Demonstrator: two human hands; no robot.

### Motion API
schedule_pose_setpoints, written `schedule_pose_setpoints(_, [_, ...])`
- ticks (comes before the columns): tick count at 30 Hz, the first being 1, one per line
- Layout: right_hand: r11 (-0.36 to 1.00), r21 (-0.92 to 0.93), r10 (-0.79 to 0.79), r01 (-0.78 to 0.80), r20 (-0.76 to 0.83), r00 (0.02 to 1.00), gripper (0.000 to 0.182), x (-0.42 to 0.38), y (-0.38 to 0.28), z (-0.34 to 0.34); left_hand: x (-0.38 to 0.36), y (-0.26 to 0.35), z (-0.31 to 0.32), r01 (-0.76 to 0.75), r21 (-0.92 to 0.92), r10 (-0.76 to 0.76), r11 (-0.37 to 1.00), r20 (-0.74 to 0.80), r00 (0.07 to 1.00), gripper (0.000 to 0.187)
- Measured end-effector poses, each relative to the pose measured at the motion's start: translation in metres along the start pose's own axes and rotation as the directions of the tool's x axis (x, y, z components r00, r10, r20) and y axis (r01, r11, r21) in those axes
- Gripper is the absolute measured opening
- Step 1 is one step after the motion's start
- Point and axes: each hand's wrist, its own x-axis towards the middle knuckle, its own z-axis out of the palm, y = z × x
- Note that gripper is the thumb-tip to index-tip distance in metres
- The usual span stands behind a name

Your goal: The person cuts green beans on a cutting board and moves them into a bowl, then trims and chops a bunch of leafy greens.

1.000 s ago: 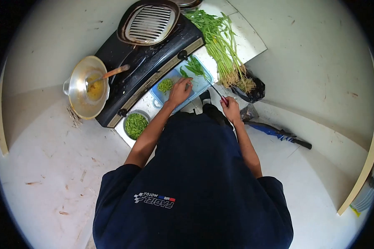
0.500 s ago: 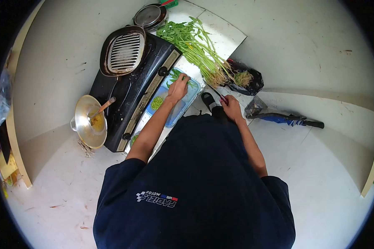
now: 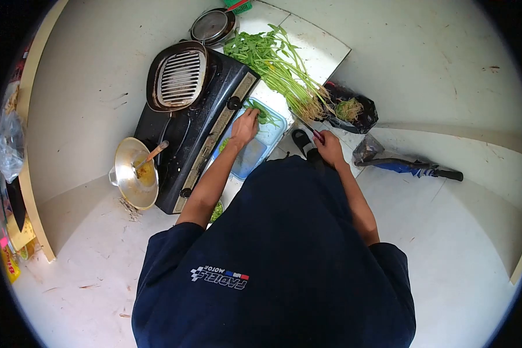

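Note:
My left hand (image 3: 245, 127) is over the upper part of a blue divided tray (image 3: 268, 139), its fingers closed at the cut green leaves (image 3: 264, 113) there. In my right hand (image 3: 329, 148) is the dark red handle of a knife (image 3: 316, 134), whose blade points up and left toward the roots of the greens. A large bunch of leafy greens with long stems (image 3: 278, 66) lies on the white counter just beyond the tray. Chopped green pieces show in the tray beside my left wrist, partly hidden by it.
A black stove (image 3: 214, 116) carries a grill pan (image 3: 181, 75). Left of it sits a wok (image 3: 134, 180) with a wooden-handled utensil. A black bag (image 3: 365, 116) with cut roots and a folded umbrella (image 3: 412, 167) are at the right. A strainer (image 3: 209, 25) lies at the top.
The whole view has shifted slightly. My left hand has moved a little toward me over the tray, and the leaves at its fingers lie differently. My right hand still holds the knife.

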Motion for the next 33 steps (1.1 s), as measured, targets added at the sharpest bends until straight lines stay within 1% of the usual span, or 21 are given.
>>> schedule_pose_setpoints(3, [0.999,-0.025,0.021,-0.021,0.028,0.999,0.032,0.005,-0.002,0.0,0.001,0.002,-0.004,0.004,0.0,-0.004,1.0,0.041,0.999,0.032])
schedule_pose_setpoints(6, [1.0,-0.022,0.022,-0.022,0.016,1.0,0.032,0.007,-0.002,0.001,0.007,0.004,-0.002,-0.12,-0.024,0.12,0.992,-0.006,0.993,0.03])
schedule_pose_setpoints(9, [1.0,-0.012,-0.014,0.014,-0.023,1.0,0.032,0.008,-0.001,0.002,0.016,0.005,0.002,-0.197,-0.036,0.198,0.98,0.036,0.98,0.024])
schedule_pose_setpoints(12, [1.0,0.009,0.016,-0.016,-0.049,0.999,0.031,0.008,-0.004,0.0,0.024,0.008,0.008,-0.232,-0.025,0.233,0.972,0.055,0.971,0.022])
schedule_pose_setpoints(15, [0.999,0.004,0.036,-0.036,-0.032,0.999,0.031,0.008,-0.007,-0.002,0.032,0.008,0.009,-0.256,-0.023,0.256,0.966,0.163,0.953,0.019])
schedule_pose_setpoints(18, [0.998,0.01,0.055,-0.055,-0.023,0.998,0.031,0.008,-0.009,-0.005,0.032,0.009,0.011,-0.252,-0.066,0.26,0.966,0.207,0.943,0.017])
schedule_pose_setpoints(21, [0.996,0.053,0.074,-0.071,-0.051,0.996,0.031,0.007,-0.009,-0.002,0.026,0.007,0.01,-0.294,-0.052,0.299,0.954,0.193,0.935,0.015])
schedule_pose_setpoints(24, [0.999,0.018,0.035,-0.034,-0.059,0.998,0.031,0.007,-0.005,-0.001,0.018,0.009,0.008,-0.25,-0.092,0.264,0.964,0.211,0.941,0.015])
schedule_pose_setpoints(27, [1.0,0.014,0.023,-0.022,-0.056,0.998,0.032,0.008,0.0,0.004,0.012,0.006,0.011,-0.282,-0.113,0.3,0.953,0.203,0.932,0.012])
schedule_pose_setpoints(30, [0.999,0.015,0.045,-0.044,-0.038,0.998,0.032,0.008,0.001,0.006,0.006,0.0,0.018,-0.314,-0.107,0.331,0.943,0.263,0.906,0.013])
schedule_pose_setpoints(33, [0.998,0.027,0.053,-0.052,-0.039,0.998,0.032,0.006,-0.002,0.004,-0.001,0.008,0.019,-0.197,-0.131,0.22,0.972,0.194,0.956,0.017])
